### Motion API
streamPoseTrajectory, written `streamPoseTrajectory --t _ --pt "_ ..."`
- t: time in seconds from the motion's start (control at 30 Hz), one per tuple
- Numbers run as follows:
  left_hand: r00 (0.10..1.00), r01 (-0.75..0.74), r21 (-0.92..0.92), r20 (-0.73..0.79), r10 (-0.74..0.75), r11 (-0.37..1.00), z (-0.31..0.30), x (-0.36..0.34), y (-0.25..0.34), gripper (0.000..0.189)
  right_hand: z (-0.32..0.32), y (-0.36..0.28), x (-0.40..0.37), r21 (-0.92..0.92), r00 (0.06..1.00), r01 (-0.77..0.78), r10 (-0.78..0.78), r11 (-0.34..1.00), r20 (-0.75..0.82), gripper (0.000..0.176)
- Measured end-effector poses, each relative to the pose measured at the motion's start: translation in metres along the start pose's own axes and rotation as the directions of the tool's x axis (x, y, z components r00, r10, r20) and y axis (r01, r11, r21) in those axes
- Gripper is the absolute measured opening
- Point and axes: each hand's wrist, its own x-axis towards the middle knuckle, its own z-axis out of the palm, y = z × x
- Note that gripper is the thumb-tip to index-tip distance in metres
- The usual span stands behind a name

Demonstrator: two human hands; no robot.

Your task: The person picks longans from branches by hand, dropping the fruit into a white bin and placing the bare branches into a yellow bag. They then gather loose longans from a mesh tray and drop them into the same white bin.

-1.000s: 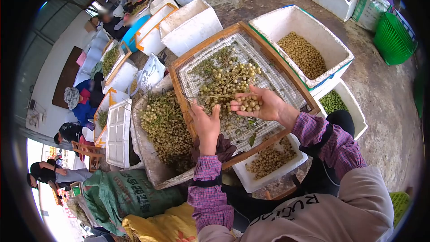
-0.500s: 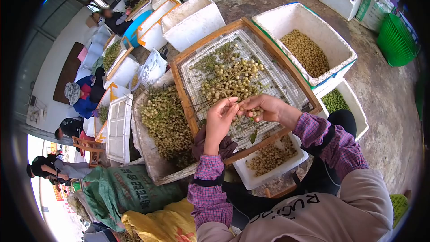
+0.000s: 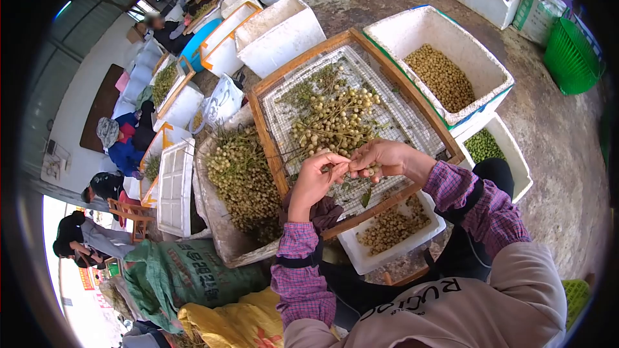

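My left hand and my right hand meet over the near part of a wood-framed mesh screen. The left fingers are pinched together at the right fingertips; whatever is between them is too small to make out. Curled fingers of the right hand hold a few small round yellowish fruits, partly hidden by the hand. Just beyond both hands, a heap of stemmed fruit clusters lies on the mesh. A dark cloth hangs over the frame by my left wrist.
Left of the screen, a foam box is heaped with stemmed fruit. At right, a foam box contains loose fruit, and another contains green fruit. Below the frame sits a white tray. Sacks lie lower left; several people sit beyond.
My left hand has turned slightly and dropped a little, bringing its fingertips against the right hand's. The right hand has closed in more. The fruit heap looks the same.
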Motion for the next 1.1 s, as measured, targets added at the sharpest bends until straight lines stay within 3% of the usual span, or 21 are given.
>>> streamPoseTrajectory --t 0.13,0.17,0.23,0.27,0.3,0.33,0.37,0.4,0.43,0.47,0.53,0.63,0.67,0.73,0.8,0.93,1.1 --pt "0.996 -0.053 0.084 -0.071 0.059 0.995 0.012 0.001 -0.005 0.012 0.001 0.0 -0.001 -0.013 1.0 0.009 -0.009 1.0 -0.002 0.015" --pt "0.988 -0.105 0.205 -0.086 0.125 0.973 0.012 0.004 -0.023 0.013 0.0 0.0 -0.001 -0.029 1.0 0.019 -0.019 0.999 0.004 0.015" --pt "0.966 -0.022 0.181 -0.248 0.067 0.983 0.019 0.005 -0.027 0.011 -0.003 0.0 0.001 -0.061 0.999 0.039 -0.038 0.997 0.017 0.016" --pt "0.944 0.018 0.163 -0.327 0.037 0.987 0.021 0.005 -0.029 0.011 -0.005 0.003 0.005 0.093 0.996 0.077 -0.08 0.993 0.027 0.017" --pt "0.904 0.111 -0.054 -0.408 -0.123 0.992 0.018 0.005 -0.009 0.013 -0.009 0.008 0.01 0.246 0.992 0.109 -0.12 0.963 0.03 0.019" --pt "0.879 0.152 -0.113 -0.439 -0.186 0.982 0.003 0.006 -0.013 0.015 -0.007 0.008 0.01 0.392 0.987 0.137 -0.159 0.91 0.025 0.021" --pt "0.873 -0.049 -0.268 -0.479 -0.089 0.962 -0.005 0.006 -0.022 0.045 -0.005 0.007 0.009 0.45 0.985 0.17 -0.145 0.877 -0.089 0.03" --pt "0.86 -0.02 -0.277 -0.495 -0.125 0.961 -0.015 0.005 -0.012 0.078 -0.005 0.006 0.008 0.509 0.983 0.182 -0.153 0.841 -0.098 0.032" --pt "0.828 -0.03 -0.229 -0.551 -0.104 0.973 -0.018 0.0 0.005 0.088 -0.005 0.005 0.007 0.567 0.981 0.196 -0.163 0.8 -0.109 0.034" --pt "0.762 -0.014 -0.147 -0.641 -0.084 0.989 -0.022 -0.002 0.005 0.084 -0.005 0.004 0.007 0.622 0.977 0.211 -0.173 0.754 -0.121 0.037" --pt "0.669 0.153 0.118 -0.743 -0.015 0.981 -0.031 -0.007 0.015 0.076 0.003 -0.003 0.001 0.686 0.972 0.229 -0.202 0.69 -0.121 0.045" --pt "0.554 -0.008 0.506 -0.716 0.425 0.862 -0.016 -0.01 0.029 0.063 0.008 -0.003 0.002 0.716 0.967 0.227 -0.239 0.66 -0.087 0.05" --pt "0.551 -0.018 0.655 -0.624 0.554 0.756 -0.003 -0.012 0.041 0.037 0.01 -0.003 0.002 0.7 0.969 0.218 -0.236 0.68 -0.072 0.051" --pt "0.736 -0.249 0.581 -0.406 0.542 0.774 0.011 -0.007 0.046 0.016 0.013 -0.002 0.003 0.68 0.973 0.201 -0.224 0.705 -0.056 0.053" --pt "0.857 -0.294 0.414 -0.286 0.429 0.862 0.025 -0.002 0.044 0.008 0.015 0.001 0.005 0.674 0.979 0.179 -0.2 0.717 -0.048 0.053" --pt "0.933 -0.073 0.463 -0.282 0.226 0.883 0.032 0.003 0.026 0.014 0.015 0.002 0.005 0.642 0.975 0.175 -0.222 0.747 -0.008 0.052" --pt "0.93 -0.033 0.431 -0.318 0.186 0.902 0.026 0.007 0.011 0.009 0.017 0.004 0.003 0.601 0.98 0.174 -0.195 0.78 -0.031 0.048"
